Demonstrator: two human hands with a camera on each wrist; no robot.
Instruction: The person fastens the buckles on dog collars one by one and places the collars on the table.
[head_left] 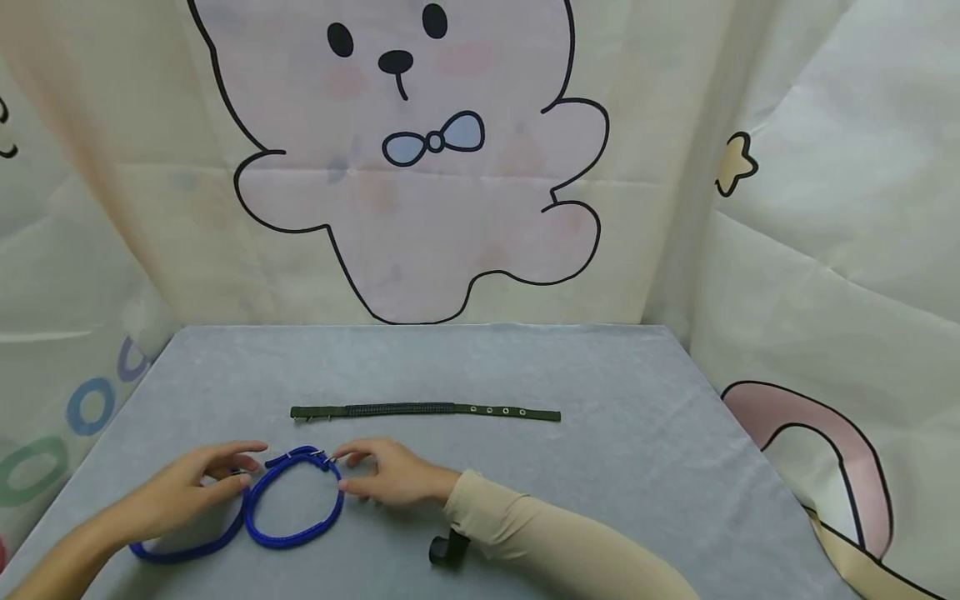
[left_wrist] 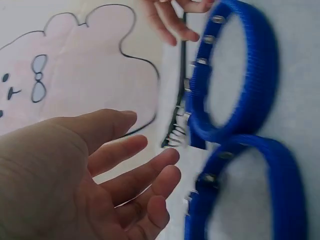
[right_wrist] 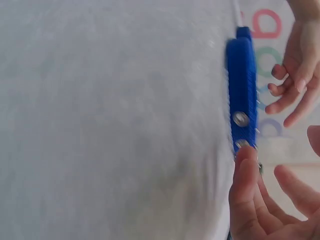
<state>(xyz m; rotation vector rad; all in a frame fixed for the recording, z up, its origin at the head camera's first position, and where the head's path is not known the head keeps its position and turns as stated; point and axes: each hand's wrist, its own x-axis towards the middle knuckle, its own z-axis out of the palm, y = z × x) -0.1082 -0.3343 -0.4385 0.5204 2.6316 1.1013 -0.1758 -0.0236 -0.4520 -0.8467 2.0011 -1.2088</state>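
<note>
Two blue pet collars lie buckled into loops side by side on the grey table: the right collar (head_left: 281,543) and the left collar (head_left: 187,553). My left hand (head_left: 176,492) hovers over the left collar with its fingers loosely bent; the left wrist view shows nothing between them. At the right collar's outer side is my right hand (head_left: 397,475), its thumb seemingly touching the band near the metal eyelets and its fingers apart from the thumb. Behind both loops a dark green collar (head_left: 397,409) is stretched out flat, with eyelets toward its right end.
The grey cloth-covered table (head_left: 600,433) ends at a patterned curtain (head_left: 637,167) at the back, with more curtain along both sides. A black device (head_left: 448,550) hangs beneath the right wrist.
</note>
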